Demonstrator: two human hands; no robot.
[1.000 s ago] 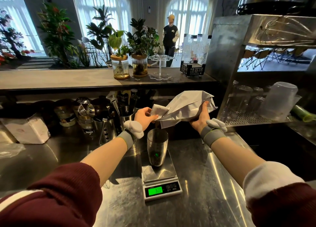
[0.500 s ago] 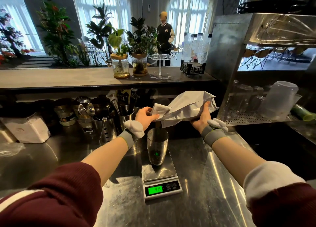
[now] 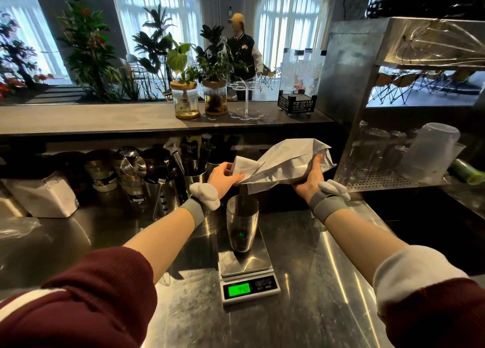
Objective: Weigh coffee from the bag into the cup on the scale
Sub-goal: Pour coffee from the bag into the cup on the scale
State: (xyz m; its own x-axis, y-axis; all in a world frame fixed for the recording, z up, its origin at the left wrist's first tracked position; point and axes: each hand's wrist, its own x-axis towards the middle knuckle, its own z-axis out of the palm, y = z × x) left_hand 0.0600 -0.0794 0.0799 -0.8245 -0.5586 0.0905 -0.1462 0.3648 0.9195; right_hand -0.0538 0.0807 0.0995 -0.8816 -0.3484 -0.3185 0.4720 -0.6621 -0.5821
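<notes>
A crumpled white paper coffee bag (image 3: 284, 161) is held tilted above a steel cup (image 3: 242, 221). My left hand (image 3: 223, 177) pinches the bag's mouth just above the cup's rim. My right hand (image 3: 309, 176) grips the bag's body from below, further right and higher. The cup stands upright on a small steel scale (image 3: 245, 265) with a lit green display (image 3: 238, 290). Dark coffee lies in the cup's bottom.
Steel utensil holders (image 3: 162, 198), jars and a shaker stand behind the scale to the left. A white container (image 3: 46, 198) sits at far left. Glasses and plastic cups (image 3: 430, 153) fill the rack on the right. Plant jars (image 3: 185, 102) stand on the upper counter; a person stands beyond.
The bag and both hands have barely moved. The digits on the scale's display have changed. The person in the background has walked to the left.
</notes>
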